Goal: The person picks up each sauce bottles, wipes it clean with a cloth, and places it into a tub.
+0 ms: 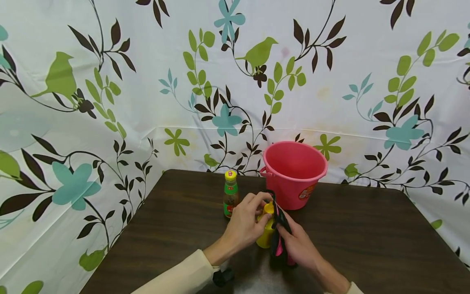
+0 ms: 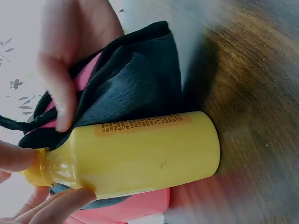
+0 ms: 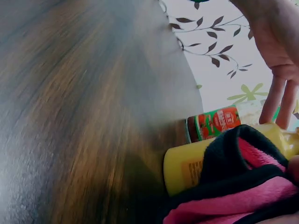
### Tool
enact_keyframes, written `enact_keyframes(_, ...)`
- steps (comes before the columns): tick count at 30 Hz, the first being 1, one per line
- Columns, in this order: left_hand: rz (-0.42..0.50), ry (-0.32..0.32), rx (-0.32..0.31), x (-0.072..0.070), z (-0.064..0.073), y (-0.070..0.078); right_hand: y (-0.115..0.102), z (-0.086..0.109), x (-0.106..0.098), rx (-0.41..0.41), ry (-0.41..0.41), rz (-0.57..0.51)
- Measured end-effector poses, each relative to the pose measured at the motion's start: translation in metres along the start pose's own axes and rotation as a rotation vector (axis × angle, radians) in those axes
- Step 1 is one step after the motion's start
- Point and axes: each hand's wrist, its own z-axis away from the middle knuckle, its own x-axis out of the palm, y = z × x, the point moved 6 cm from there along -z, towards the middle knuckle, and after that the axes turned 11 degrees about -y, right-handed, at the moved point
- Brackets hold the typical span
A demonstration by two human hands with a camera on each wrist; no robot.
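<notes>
A yellow squeeze bottle (image 1: 263, 240) with a yellow cap (image 2: 36, 168) stands upright on the table. My left hand (image 1: 245, 222) grips it around the cap and shoulder, fingertips on its upper part. In my right hand (image 1: 299, 245) is a folded cloth (image 1: 279, 230), black on one face and pink on the other. The left wrist view shows the cloth's black face (image 2: 133, 88) lying against the bottle's side, with the right thumb pressing near the bottle's neck. Part of the bottle is covered by the cloth in the right wrist view.
A glass sauce bottle (image 1: 230, 198) with a yellow cap and green label stands just left of my left hand. Behind the hands is a pink bucket (image 1: 293, 179), close to the patterned curtain (image 1: 330, 102). The dark wooden table (image 1: 367, 237) extends to both sides.
</notes>
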Motion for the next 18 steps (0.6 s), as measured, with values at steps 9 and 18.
enact_keyframes(9,-0.033,-0.014,-0.016,-0.001,0.000,-0.001,0.018,-0.001,-0.004,0.035,-0.074,0.085)
enact_keyframes(18,0.020,-0.031,-0.026,0.000,0.000,-0.001,0.031,0.000,-0.001,0.049,-0.112,0.132)
